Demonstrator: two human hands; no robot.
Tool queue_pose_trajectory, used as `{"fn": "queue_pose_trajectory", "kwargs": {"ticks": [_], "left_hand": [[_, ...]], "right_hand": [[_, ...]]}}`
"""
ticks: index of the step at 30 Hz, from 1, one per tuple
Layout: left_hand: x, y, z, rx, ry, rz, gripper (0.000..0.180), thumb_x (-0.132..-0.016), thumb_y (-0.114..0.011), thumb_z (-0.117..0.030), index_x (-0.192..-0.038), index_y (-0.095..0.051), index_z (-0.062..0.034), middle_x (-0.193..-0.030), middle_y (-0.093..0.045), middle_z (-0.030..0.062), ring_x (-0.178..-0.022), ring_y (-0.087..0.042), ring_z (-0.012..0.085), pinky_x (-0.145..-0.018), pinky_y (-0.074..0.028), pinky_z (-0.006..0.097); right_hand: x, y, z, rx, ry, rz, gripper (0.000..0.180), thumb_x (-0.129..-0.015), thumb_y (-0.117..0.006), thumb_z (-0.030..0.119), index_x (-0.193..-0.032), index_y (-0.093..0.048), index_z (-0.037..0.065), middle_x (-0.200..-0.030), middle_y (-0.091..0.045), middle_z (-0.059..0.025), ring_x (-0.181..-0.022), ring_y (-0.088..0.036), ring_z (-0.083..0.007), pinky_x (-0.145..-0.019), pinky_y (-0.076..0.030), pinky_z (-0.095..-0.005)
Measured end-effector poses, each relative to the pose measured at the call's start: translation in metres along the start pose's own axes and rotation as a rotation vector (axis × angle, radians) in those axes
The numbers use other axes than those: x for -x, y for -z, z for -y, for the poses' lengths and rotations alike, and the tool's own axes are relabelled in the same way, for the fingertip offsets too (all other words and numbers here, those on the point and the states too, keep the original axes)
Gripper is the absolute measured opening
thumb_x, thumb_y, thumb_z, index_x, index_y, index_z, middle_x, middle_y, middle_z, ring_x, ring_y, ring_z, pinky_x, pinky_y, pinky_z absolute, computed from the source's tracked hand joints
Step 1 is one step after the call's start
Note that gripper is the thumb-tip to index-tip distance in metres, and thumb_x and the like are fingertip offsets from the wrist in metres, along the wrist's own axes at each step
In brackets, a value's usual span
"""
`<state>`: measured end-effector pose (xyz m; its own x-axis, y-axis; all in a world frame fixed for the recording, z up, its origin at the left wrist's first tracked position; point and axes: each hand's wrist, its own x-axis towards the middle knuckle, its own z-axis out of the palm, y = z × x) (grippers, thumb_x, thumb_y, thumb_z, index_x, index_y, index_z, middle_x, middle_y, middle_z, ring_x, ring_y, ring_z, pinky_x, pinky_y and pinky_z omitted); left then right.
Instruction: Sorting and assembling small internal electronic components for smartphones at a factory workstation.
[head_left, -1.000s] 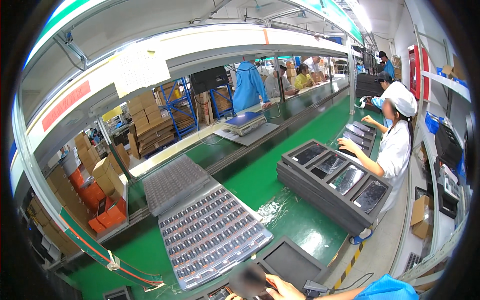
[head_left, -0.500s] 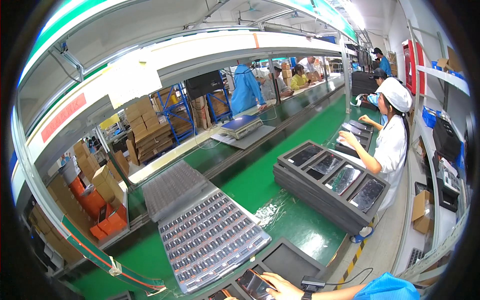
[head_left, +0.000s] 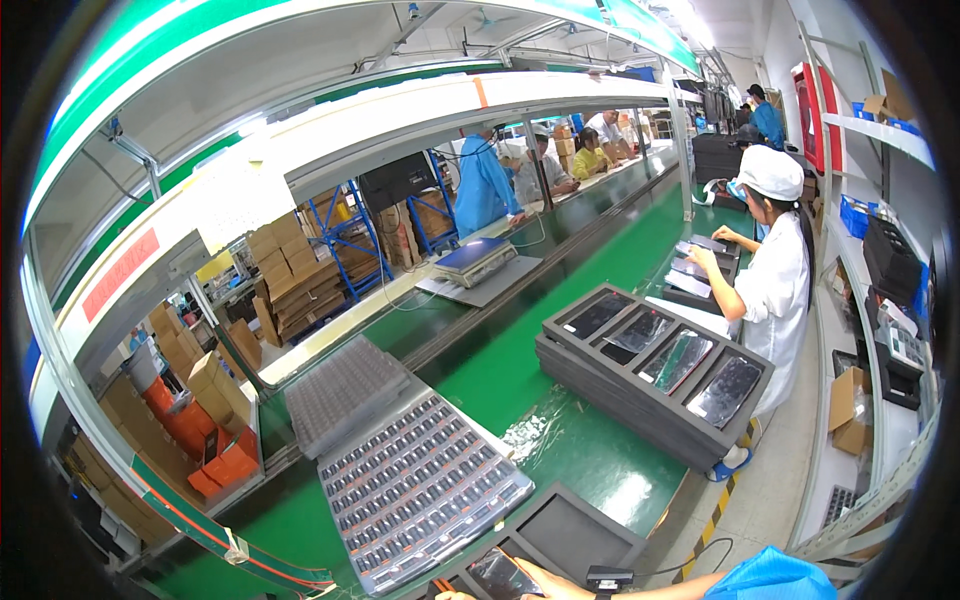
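My right hand [head_left: 545,578] is lying on a dark glossy panel [head_left: 500,572] sitting in the black tray [head_left: 580,525] at the bottom edge, beside the grey tray of small parts [head_left: 420,485]; I cannot tell whether the fingers are gripping it, and my left hand is lying out of view
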<state>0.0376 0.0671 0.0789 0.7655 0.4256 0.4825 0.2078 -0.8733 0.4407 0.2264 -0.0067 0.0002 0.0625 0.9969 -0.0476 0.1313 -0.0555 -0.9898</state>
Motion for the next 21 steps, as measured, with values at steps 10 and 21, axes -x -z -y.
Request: {"fn": "queue_pose_trajectory", "kwargs": {"ticks": [10,21], "left_hand": [[-0.06,-0.047,-0.012,-0.094,-0.106,0.011,0.016,-0.082,-0.057,-0.017,-0.075,-0.064,-0.005,-0.076,-0.06,0.0075,-0.082,-0.053,0.0274,-0.083,-0.035,0.044],[-0.057,-0.065,-0.006,-0.06,0.025,0.043,0.022,-0.085,-0.055,-0.017,-0.094,-0.067,-0.0012,-0.097,-0.065,0.0117,-0.095,-0.057,0.0291,-0.092,-0.035,0.045]], "right_hand": [[-0.004,0.01,-0.011,-0.868,-0.11,0.129,0.05,-0.107,-0.037,0.036,-0.15,-0.032,0.011,-0.119,-0.061,-0.0066,-0.085,-0.062,-0.0115,-0.064,-0.051,-0.0212],[0.002,0.017,-0.008,-1.09,-0.259,0.345,0.055,-0.104,-0.036,0.054,-0.137,-0.047,0.011,-0.119,-0.058,-0.0027,-0.101,-0.057,-0.0125,-0.087,-0.048,-0.0258]]}}
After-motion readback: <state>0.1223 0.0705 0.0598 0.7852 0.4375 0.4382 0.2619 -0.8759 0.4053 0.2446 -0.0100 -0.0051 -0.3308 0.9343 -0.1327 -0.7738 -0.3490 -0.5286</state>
